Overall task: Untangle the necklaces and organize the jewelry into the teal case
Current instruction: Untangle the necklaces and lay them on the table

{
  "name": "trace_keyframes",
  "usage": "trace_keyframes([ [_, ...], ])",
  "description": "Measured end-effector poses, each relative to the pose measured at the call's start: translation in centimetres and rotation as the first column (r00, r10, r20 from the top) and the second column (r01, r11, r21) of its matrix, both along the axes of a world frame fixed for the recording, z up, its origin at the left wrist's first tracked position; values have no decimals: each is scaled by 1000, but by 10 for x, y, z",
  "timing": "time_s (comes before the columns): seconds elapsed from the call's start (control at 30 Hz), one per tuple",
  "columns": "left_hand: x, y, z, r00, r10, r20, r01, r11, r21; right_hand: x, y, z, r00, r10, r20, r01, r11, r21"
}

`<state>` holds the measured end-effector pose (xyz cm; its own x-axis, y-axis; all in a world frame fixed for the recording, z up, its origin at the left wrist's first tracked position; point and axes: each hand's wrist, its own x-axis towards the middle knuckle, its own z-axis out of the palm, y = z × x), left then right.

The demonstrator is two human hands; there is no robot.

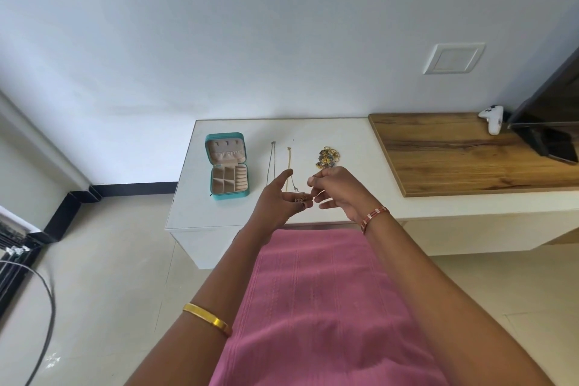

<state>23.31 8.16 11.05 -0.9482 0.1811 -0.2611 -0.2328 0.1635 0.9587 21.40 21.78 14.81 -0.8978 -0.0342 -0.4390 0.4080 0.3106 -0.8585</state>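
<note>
Necklace [294,188] pinched between both hands, left [275,200] and right [335,188], teasing knots; case [227,166] open at nine o'clock, ready.

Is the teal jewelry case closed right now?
No, the teal case lies open on the white table, its lid folded back and its beige compartments showing.

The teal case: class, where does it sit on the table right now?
In the head view, the teal case lies open on the white table's left part, left of two straight chains and ahead of the left hand.
</note>
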Motion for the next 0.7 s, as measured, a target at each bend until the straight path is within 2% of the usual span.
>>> trace_keyframes([
  [0.07,1,-1,-1,1000,-3,4,3,1000,5,0,1,0,1000,2,-14,-1,999,44],
  [0.17,1,-2,0,1000,-21,-17,21,1000,-2,2,1,0,996,72,-47,-61,978,202],
  [0.27,1,-3,1,998,-55,-36,54,998,-32,4,-3,2,981,193,-32,-168,918,360],
  [0.33,1,-2,1,997,-67,-40,65,997,-46,3,-7,2,972,228,-54,-183,884,429],
  [0.4,1,-2,0,997,-65,-36,63,997,-45,3,-9,2,973,216,-81,-166,900,403],
  [0.57,1,-2,0,999,-13,-40,11,999,-40,6,-6,2,991,86,-99,-64,978,201],
  [0.7,0,-2,-4,999,18,-27,-20,999,-41,7,-4,1,992,37,-124,-12,981,194],
])
